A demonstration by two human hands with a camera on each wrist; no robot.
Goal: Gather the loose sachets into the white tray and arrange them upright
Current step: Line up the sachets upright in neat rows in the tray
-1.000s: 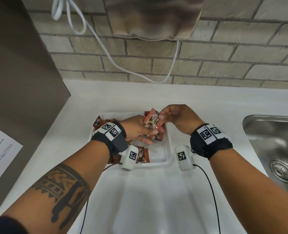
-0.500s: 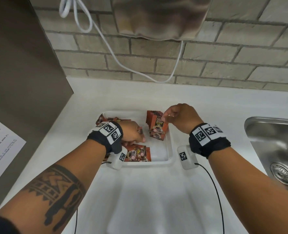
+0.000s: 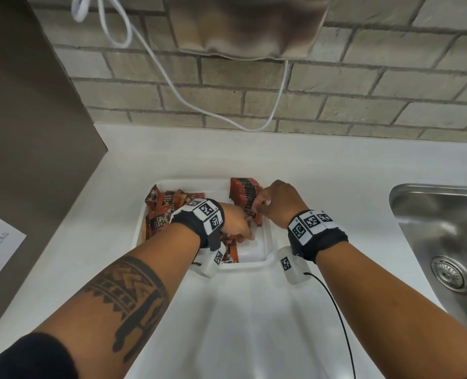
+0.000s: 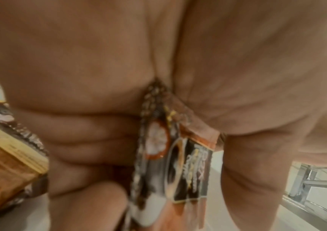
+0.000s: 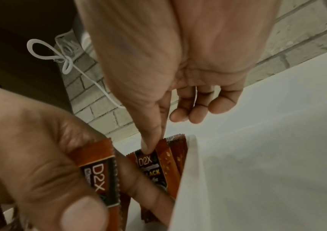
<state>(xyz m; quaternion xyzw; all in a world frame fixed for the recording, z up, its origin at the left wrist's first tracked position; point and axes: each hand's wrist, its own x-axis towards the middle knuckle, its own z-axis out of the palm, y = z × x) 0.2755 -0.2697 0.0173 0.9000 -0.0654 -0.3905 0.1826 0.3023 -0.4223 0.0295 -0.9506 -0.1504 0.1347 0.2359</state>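
While left hand [image 3: 235, 222] sits palm-down in white tray [image 3: 243, 265] gripping loose sachets [image 4: 170, 156], right hand [image 3: 278, 201] bends down, thumb and forefinger pinching front upright sachet [image 5: 149, 165] top

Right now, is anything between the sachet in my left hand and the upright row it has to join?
Only your own fingers. The sachet in the left hand sits just in front of the upright row in the white tray; the right hand has a fingertip on the row's front sachet, which probably has to lift.
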